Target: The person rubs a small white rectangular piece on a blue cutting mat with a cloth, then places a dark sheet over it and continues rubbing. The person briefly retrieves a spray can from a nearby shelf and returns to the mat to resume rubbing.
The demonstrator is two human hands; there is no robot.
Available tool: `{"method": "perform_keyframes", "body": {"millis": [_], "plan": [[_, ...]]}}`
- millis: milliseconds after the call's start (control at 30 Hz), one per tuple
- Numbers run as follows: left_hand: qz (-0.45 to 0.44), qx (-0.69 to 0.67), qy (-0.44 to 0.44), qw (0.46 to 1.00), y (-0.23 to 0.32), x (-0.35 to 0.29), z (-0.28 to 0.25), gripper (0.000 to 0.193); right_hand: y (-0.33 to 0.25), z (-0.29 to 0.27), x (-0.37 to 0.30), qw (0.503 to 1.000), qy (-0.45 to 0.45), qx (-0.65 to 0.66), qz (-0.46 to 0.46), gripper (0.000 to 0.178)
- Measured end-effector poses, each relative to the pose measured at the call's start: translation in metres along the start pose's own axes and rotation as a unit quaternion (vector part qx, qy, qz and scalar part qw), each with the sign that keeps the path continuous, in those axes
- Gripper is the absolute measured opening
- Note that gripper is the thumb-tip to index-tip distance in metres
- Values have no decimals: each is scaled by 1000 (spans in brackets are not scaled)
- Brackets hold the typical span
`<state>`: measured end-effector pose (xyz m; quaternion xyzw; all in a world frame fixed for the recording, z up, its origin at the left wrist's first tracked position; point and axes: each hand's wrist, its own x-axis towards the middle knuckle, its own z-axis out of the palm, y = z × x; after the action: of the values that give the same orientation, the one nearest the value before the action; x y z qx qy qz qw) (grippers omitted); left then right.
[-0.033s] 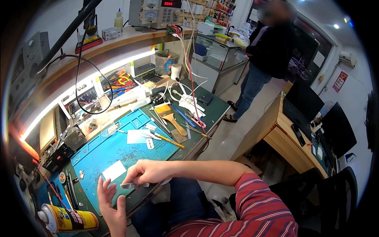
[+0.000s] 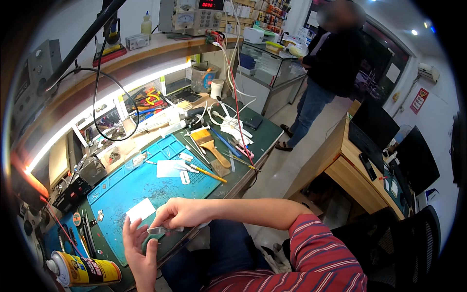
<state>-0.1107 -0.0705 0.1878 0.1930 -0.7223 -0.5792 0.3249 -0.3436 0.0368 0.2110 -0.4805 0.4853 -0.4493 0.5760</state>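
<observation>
Little has changed: left hand (image 2: 137, 254) sits nearer right hand (image 2: 179, 213).

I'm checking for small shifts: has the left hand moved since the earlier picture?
Yes, slightly: the left hand is a touch further right in view, judged against the white card on the blue mat, which shows no visible shift.

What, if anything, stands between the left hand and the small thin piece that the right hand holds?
Nothing visible stands between the left hand and the small thin piece in the right hand; whether they touch is unclear.
</observation>
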Motion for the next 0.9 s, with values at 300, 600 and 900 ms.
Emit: {"method": "perform_keyframes", "body": {"millis": [300,600,900], "plan": [[-75,-72,19,994,-20,25,12,40,3,14,-3,946,157,-234,-159,26],[-71,-118,28,990,-14,34,17,40,20,16,1,794,234,-462,-317,19],[140,287,92,943,-11,17,-9,50,4,-17,-3,825,305,-433,-197,13]]}}
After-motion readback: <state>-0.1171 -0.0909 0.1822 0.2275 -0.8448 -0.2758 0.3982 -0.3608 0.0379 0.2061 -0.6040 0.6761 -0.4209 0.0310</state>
